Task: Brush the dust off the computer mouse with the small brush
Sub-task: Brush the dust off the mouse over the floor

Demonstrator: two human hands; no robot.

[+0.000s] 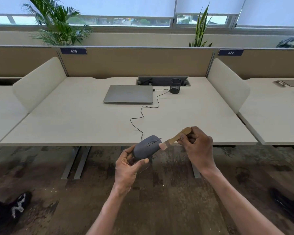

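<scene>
A dark grey wired computer mouse (147, 147) is held up in front of the desk's near edge, gripped from below by my left hand (127, 168). My right hand (196, 146) holds a small brush (174, 138) by its wooden handle. The brush's pale bristles touch the mouse's right side. The mouse's black cable (143, 114) snakes back over the desk to the laptop.
A closed silver laptop (128, 94) lies at the back of the white desk (75, 119), next to a black mesh pen cup (175, 86). White side dividers flank the desk. Dark shoes rest on the floor at lower left and lower right.
</scene>
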